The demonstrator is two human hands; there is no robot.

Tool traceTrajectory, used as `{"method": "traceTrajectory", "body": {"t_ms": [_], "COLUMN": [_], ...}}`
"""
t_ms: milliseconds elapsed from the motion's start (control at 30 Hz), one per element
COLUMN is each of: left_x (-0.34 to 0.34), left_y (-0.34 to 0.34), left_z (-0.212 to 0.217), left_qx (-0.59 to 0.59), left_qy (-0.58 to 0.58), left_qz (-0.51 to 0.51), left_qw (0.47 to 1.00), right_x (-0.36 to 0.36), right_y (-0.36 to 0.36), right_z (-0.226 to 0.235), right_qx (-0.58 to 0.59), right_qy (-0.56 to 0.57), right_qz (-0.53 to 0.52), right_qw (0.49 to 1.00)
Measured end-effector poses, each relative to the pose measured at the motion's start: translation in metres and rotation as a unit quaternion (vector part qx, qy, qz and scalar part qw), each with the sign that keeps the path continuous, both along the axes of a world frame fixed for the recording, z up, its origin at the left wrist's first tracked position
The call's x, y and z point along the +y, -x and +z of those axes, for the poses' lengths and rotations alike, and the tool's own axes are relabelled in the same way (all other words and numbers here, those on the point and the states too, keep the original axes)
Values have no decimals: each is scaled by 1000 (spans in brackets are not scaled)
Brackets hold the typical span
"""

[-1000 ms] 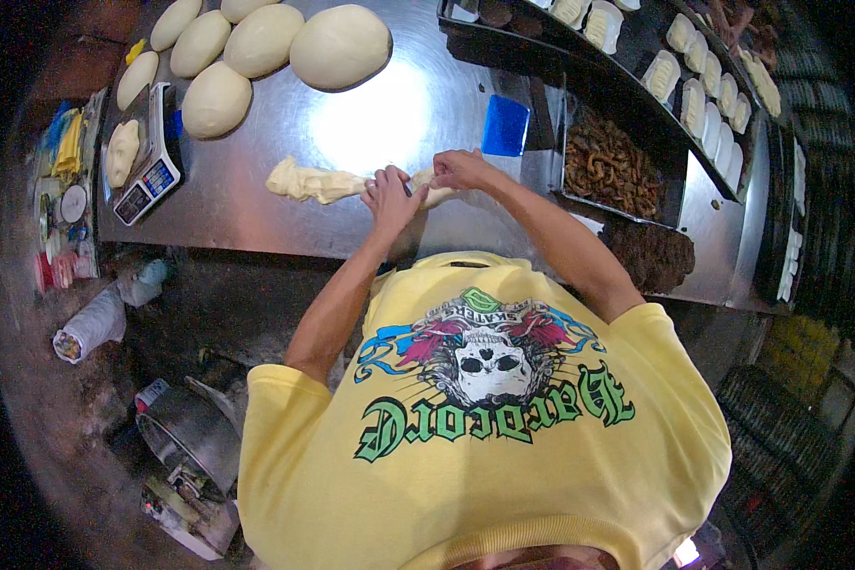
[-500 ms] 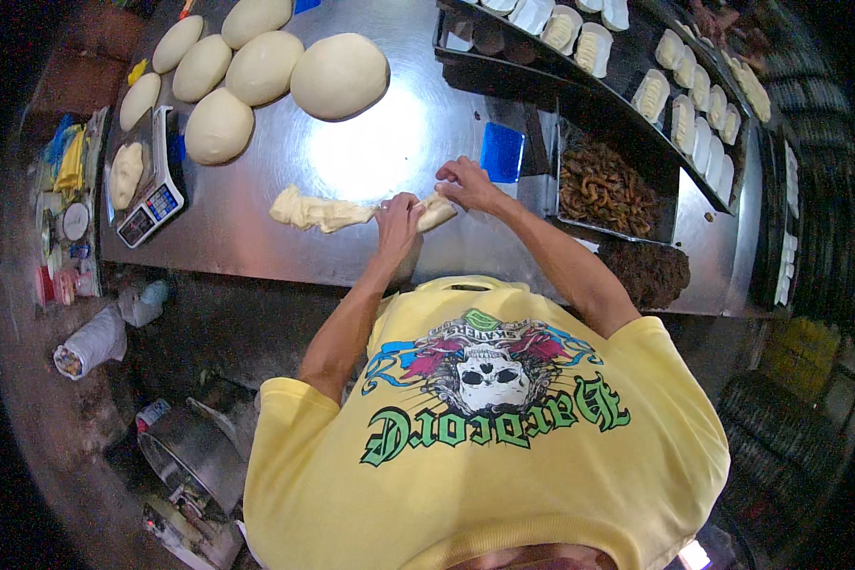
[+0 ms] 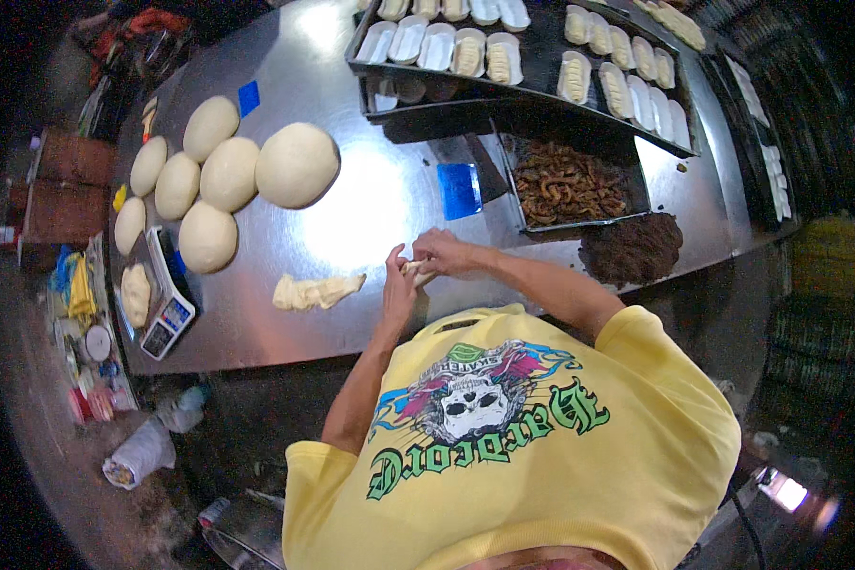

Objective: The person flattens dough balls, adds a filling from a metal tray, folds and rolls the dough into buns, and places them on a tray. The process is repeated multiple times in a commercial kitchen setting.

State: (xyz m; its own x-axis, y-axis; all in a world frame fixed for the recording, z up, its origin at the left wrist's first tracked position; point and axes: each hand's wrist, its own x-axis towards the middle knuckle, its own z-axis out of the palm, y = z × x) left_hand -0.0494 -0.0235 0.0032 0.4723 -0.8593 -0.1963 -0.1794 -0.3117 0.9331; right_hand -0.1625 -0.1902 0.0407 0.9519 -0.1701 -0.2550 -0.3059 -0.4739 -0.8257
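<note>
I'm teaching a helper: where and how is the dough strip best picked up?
Probably around its middle, from the near side, with a scooping grip: the dough strip lies left to right, lumpy and soft-looking, its long near edge exposed, while the left hand is just beyond its right end.

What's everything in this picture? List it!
Table: one, silver, middle
Dough balls: seven, cream, table's upper left
Scale: one, pale grey, table's left edge
Dough lump: one, cream, on scale
Dough strip: one, cream, left of hands
Small dough piece: one, cream, in hands
Flat squares: at least two, blue, on table
Trays: at least two, black, upper right
Paper cups: many, white, on trays, some dough-filled
Pan: one, grey, right, holding brown pieces
Mound: one, dark brown, beside pan
Jumbled items: uncounted, mixed colours, far left
Shirt: one, yellow, bottom
Left hand: one, bare, on small piece
Right hand: one, bare, on small piece
</note>
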Motion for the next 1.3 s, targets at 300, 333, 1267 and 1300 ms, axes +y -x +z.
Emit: {"method": "traceTrajectory", "body": {"t_ms": [300, 333, 1267, 1300], "left_x": [-21, -20, -1, 2], "left_y": [-21, -21, -48, -50], "left_z": [27, 10, -16, -22], "left_qx": [-185, -218, -433, -443], "left_qy": [54, -17, -147, -144], "left_qz": [-102, -111, -88, -76], "left_qw": [976, 970, 885, 882], "right_x": [8, 9, -1, -1], "right_y": [14, 9, 53, 50], "right_z": [24, 14, -36, -34], "right_qx": [4, 13, 31, 23], "right_qy": [25, 80, 276, 268], "right_qz": [-170, -144, -300, -303], "right_qw": [985, 986, 913, 914]}}
